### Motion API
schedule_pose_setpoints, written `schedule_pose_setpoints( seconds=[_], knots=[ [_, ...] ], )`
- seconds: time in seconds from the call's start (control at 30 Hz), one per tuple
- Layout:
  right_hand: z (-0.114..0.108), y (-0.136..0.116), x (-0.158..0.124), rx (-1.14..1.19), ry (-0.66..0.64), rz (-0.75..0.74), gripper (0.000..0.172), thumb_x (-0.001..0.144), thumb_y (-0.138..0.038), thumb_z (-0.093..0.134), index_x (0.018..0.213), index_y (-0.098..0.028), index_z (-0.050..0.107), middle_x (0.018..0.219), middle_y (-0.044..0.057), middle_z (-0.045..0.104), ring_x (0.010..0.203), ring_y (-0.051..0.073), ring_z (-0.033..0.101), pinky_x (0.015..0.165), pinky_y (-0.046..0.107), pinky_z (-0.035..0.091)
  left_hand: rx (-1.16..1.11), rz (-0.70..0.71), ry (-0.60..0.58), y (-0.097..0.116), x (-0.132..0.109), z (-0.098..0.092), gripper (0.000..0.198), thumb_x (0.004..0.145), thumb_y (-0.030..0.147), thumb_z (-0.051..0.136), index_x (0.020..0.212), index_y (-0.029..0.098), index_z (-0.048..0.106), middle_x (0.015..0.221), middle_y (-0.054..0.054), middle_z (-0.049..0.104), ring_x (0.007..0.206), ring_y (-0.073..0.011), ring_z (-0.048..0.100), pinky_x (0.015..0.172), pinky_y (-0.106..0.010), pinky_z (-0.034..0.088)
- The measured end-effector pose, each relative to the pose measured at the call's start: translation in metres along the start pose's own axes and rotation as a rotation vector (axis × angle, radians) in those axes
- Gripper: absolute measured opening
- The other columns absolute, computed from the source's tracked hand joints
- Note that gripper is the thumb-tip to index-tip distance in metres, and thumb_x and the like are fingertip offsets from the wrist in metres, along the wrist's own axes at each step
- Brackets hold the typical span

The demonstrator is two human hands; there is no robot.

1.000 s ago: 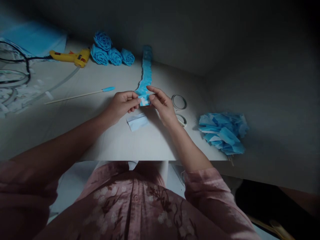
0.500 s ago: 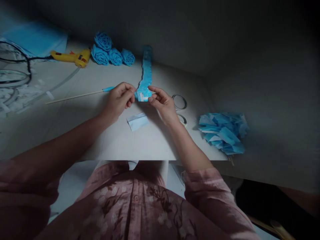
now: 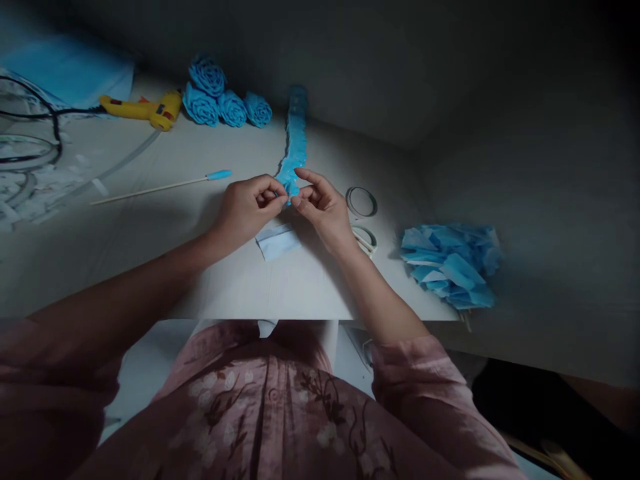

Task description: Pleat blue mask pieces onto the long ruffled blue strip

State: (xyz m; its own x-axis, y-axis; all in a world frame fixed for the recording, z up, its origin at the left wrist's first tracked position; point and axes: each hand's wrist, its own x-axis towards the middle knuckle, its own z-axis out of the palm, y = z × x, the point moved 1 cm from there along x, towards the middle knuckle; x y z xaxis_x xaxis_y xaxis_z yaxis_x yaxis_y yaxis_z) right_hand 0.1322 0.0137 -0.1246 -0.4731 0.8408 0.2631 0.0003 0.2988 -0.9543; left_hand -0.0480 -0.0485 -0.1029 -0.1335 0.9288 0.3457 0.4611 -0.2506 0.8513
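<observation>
A long blue crepe-like strip (image 3: 296,140) runs from the back of the table towards me. My left hand (image 3: 255,207) pinches its near end at the left. At the right of the same end, the thumb and fingers of my right hand (image 3: 321,207) close on the strip, with the index finger raised a little. The near end looks bunched between the fingertips, which partly hide it. Just below the hands lies a folded pale blue piece (image 3: 278,243). Left of them rests a thin stick (image 3: 160,190) with a blue tip.
Several blue rolled flowers (image 3: 203,103) stand at the back beside a yellow glue gun (image 3: 163,111) with its cord. Scissors (image 3: 367,248) and a roll of tape (image 3: 363,201) lie right of my right hand. A blue ruffled bundle (image 3: 450,263) sits at the table's right edge.
My left hand has moved right, closer to my right hand. The strip's near end, flat with a white patch showing before, is now gathered between the fingers.
</observation>
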Motion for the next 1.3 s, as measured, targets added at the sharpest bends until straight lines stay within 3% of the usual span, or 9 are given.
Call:
schedule_pose_setpoints(
  seconds=[0.33, 0.8, 1.1, 1.3],
  knots=[
    [0.001, 0.002, -0.001, -0.106, 0.040, -0.070, 0.057, 0.096, -0.057, 0.078, 0.144, -0.029, 0.066, 0.096, 0.002, 0.073, 0.084, 0.016, 0.065, 0.077, 0.031, 0.059, 0.028, -0.004, -0.010, 0.003, -0.002, 0.000, 0.009, 0.089, 0.024, 0.069, 0.082, 0.018, 0.071, 0.069, 0.001, 0.066, 0.064, -0.0123, 0.055, 0.063, -0.025, 0.041],
    [0.006, -0.004, -0.008, -0.292, 0.044, -0.200, 0.049, 0.102, -0.047, 0.068, 0.147, -0.026, 0.064, 0.103, 0.003, 0.076, 0.091, 0.017, 0.068, 0.093, 0.036, 0.063, -0.009, -0.016, -0.054, -0.006, 0.000, 0.002, 0.007, 0.085, 0.026, 0.068, 0.081, 0.020, 0.066, 0.066, 0.003, 0.061, 0.062, -0.0122, 0.052, 0.061, -0.026, 0.039],
    [0.009, -0.015, -0.011, -0.233, 0.045, -0.088, 0.049, 0.099, -0.049, 0.074, 0.143, -0.030, 0.067, 0.104, 0.004, 0.075, 0.095, 0.020, 0.068, 0.101, 0.042, 0.063, -0.101, -0.040, -0.081, -0.008, 0.001, 0.004, 0.003, 0.083, 0.023, 0.066, 0.082, 0.020, 0.066, 0.070, 0.001, 0.063, 0.066, -0.0137, 0.055, 0.064, -0.026, 0.041],
    [0.008, -0.012, -0.009, -0.204, 0.059, -0.066, 0.051, 0.097, -0.054, 0.075, 0.141, -0.029, 0.067, 0.101, 0.004, 0.073, 0.093, 0.020, 0.066, 0.095, 0.041, 0.063, -0.114, -0.072, -0.070, -0.009, 0.002, 0.004, 0.006, 0.081, 0.017, 0.064, 0.078, 0.021, 0.068, 0.066, 0.002, 0.061, 0.062, -0.0133, 0.053, 0.061, -0.026, 0.040]
  ],
)
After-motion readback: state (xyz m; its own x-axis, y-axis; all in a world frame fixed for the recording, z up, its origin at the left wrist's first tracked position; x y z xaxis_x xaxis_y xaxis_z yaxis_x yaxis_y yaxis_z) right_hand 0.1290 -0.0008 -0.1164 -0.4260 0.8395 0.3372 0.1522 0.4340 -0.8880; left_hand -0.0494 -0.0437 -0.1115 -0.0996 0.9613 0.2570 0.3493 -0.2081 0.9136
